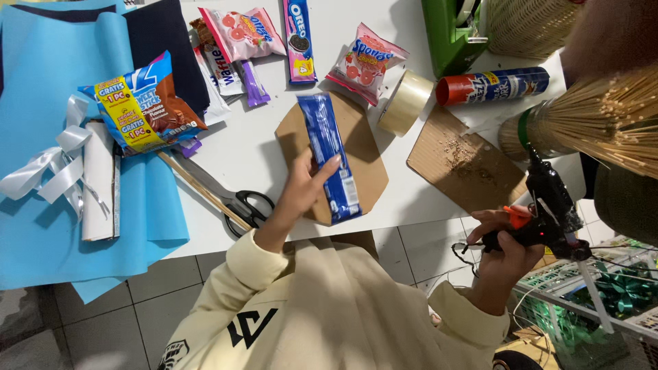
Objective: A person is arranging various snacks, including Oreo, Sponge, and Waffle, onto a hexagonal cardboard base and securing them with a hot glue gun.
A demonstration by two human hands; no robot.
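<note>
Pressing long blue snack packet point(330, 156) onto cardboard point(367, 161).

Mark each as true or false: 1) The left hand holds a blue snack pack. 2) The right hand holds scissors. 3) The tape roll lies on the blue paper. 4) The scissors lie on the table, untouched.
1) True: the left hand grips the blue snack pack.
2) False: the right hand holds a black glue gun.
3) False: the tape roll sits on the white table.
4) True: the scissors lie untouched.
</note>
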